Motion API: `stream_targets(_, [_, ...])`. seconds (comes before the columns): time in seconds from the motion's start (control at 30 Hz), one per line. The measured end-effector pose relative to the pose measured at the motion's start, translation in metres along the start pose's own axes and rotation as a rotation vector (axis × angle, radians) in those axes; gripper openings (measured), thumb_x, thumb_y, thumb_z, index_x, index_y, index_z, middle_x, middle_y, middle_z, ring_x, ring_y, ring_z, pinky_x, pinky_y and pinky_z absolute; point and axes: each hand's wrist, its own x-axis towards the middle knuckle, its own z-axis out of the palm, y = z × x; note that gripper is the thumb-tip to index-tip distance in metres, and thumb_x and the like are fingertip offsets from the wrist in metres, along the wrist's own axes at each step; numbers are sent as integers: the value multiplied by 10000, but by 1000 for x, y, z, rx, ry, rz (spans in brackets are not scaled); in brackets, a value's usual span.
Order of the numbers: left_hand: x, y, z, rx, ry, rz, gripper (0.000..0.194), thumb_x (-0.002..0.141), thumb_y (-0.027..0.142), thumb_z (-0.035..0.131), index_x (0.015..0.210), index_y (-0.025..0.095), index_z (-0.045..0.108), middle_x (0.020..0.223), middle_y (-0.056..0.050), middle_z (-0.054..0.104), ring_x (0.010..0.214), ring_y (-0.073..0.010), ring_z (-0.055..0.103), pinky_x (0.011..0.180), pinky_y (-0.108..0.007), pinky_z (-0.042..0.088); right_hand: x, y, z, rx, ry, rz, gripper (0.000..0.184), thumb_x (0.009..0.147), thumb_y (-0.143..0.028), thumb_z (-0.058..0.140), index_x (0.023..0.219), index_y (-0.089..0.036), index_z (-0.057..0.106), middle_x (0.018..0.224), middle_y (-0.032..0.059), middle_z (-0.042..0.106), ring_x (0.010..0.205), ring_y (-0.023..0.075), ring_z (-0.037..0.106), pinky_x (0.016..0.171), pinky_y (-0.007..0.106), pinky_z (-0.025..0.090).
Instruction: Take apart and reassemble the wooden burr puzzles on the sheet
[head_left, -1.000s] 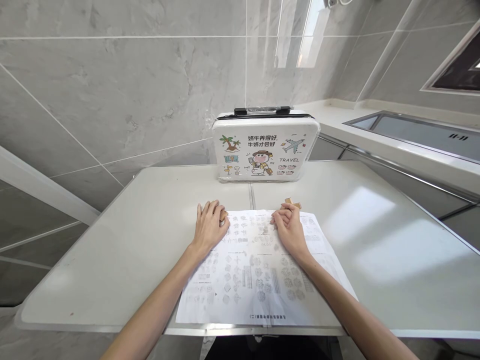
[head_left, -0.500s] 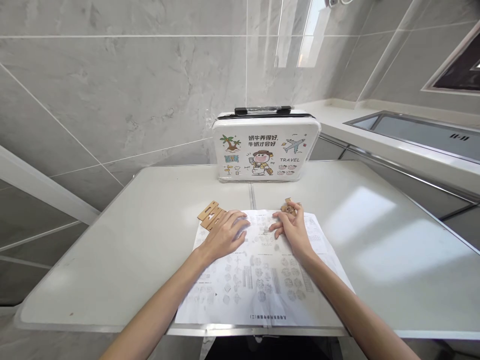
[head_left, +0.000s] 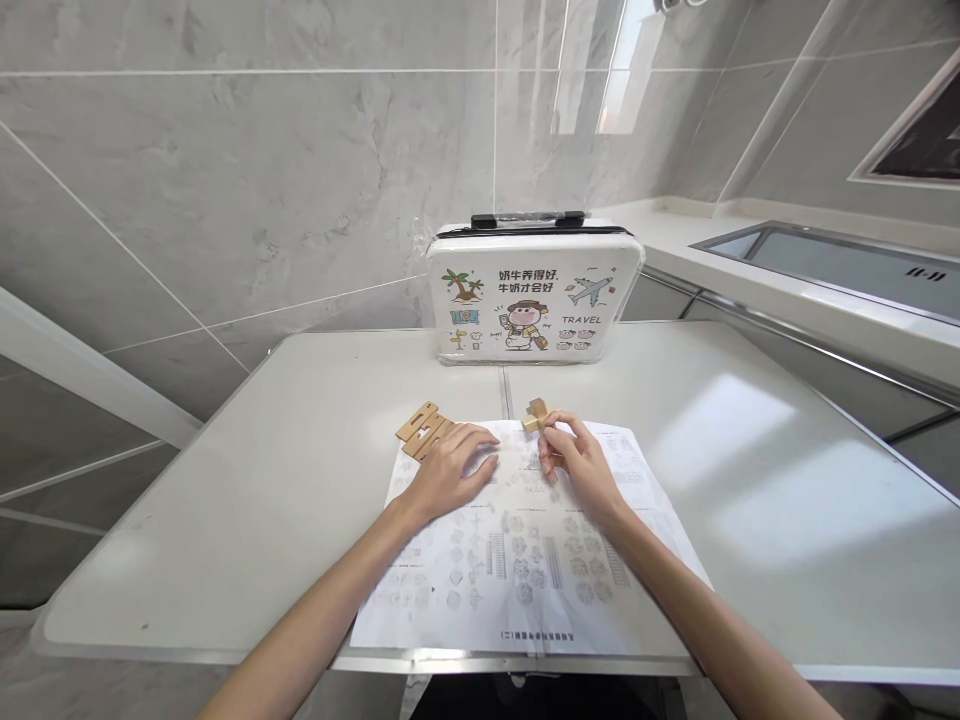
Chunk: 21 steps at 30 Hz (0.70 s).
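**Wooden block cluster (head_left: 535, 417) clamped in right hand (head_left: 587, 470); left hand (head_left: 447, 474) unclamped**

Right fingers: clamped on the near right side of the wooden block cluster, with the lower ones curled in toward the palm. Wooden block cluster: located at the ends of the right fingers, to their left, with one short end projecting away from the hand. Composed of light-brown pieces set crosswise. Contact between cluster and surface below: not determinable.

Left fingers: loosely bent, thumb and forefinger apart, with paper visible in the gap. Immediately left of the left knuckles: notched wooden pieces (head_left: 421, 428), laid side by side in a slanting row, partly hidden by the left hand.

Beneath both sets of fingers: printed sheet (head_left: 450, 632), spread out, lightly creased, extending toward the body. Marked with rows of small diagrams; print too small to read.

Around and under the sheet: pale bench (head_left: 247, 480), with a seam running outward between the two hands.

Beyond the fingers, well apart: white case (head_left: 534, 285), upright on the bench, wrapped in clear film. Fitted with a black handle (head_left: 527, 219) on top; printed with palm trees, an airplane and the word TRAVEL.

Far right of the right fingers: white counter (head_left: 667, 228). Beyond the case: grey tiled wall (head_left: 300, 180).
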Motion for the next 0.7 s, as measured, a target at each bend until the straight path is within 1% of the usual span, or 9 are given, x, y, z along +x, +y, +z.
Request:
stream_targets(0.1, [0, 0, 3, -171, -27, -134, 324, 1000, 449, 582, 1257, 257, 636, 1145, -73, 761, 1058, -257, 703, 954, -425, 563, -5, -1, 3, 2, -172, -14, 272, 939, -529, 626, 1010, -281, 541, 721, -41, 616, 520, 141, 515, 528, 286, 441])
stream_targets(0.13, [0, 0, 3, -240, -56, -159, 381, 1003, 481, 568, 1308, 258, 615, 1151, -74, 769, 1052, -259, 712, 953, -425, 566, -7, -1, 3, -5, -225, -20, 270, 941, -528, 626, 1005, -279, 542, 726, -37, 619, 530, 143, 516, 537, 289, 439])
stream_targets(0.2, [1, 0, 2, -368, -123, -169, 481, 1017, 561, 509, 1376, 252, 595, 1212, -91, 763, 1089, -277, 713, 981, -438, 560, -11, 0, 5, -33, -315, -32, 248, 952, -507, 623, 999, -275, 551, 738, -29, 623, 550, 145, 511, 560, 296, 435])
stream_targets(0.3, [3, 2, -2, -490, -190, -156, 638, 1012, 710, 372, 1315, 236, 673, 1281, -111, 737, 1164, -320, 684, 1037, -466, 528, -16, 0, 8, -129, -403, -69, 202, 965, -459, 621, 990, -262, 585, 786, -8, 639, 626, 159, 545, 627, 313, 460])
stream_targets(0.37, [4, 5, -5, -557, -208, -174, 703, 1001, 748, 342, 1266, 211, 709, 1264, -118, 738, 1170, -333, 674, 1058, -469, 507, -18, -2, 9, -206, -443, -104, 182, 964, -430, 629, 988, -250, 613, 821, 8, 657, 698, 175, 587, 684, 328, 480])
stream_targets(0.43, [5, 8, -6, -634, -210, -194, 683, 985, 737, 430, 1269, 182, 709, 1268, -126, 730, 1179, -336, 665, 1073, -458, 490, -18, -3, 9, -272, -469, -137, 160, 959, -400, 639, 980, -241, 636, 836, 17, 674, 734, 184, 607, 713, 331, 484])
stream_targets(0.57, [7, 15, -5, -774, -185, -217, 569, 937, 628, 647, 1273, 172, 707, 1307, -137, 711, 1252, -341, 636, 1103, -445, 462, -17, -5, 9, -367, -504, -187, 152, 967, -373, 639, 962, -234, 701, 892, 37, 718, 743, 185, 626, 703, 322, 489])
stream_targets(0.63, [7, 15, -4, -847, -155, -239, 536, 918, 573, 708, 1276, 174, 703, 1308, -144, 710, 1269, -342, 629, 1111, -450, 455, -17, -5, 9, -325, -530, -171, 198, 990, -399, 619, 993, -235, 730, 952, 48, 730, 711, 176, 648, 682, 320, 502])
stream_targets(0.7, [6, 11, -4, -925, -123, -241, 557, 892, 542, 755, 1300, 169, 689, 1312, -155, 708, 1286, -354, 621, 1113, -465, 451, -16, -4, 9, -229, -562, -121, 242, 1009, -437, 603, 1041, -236, 734, 955, 55, 728, 677, 177, 675, 632, 314, 505])
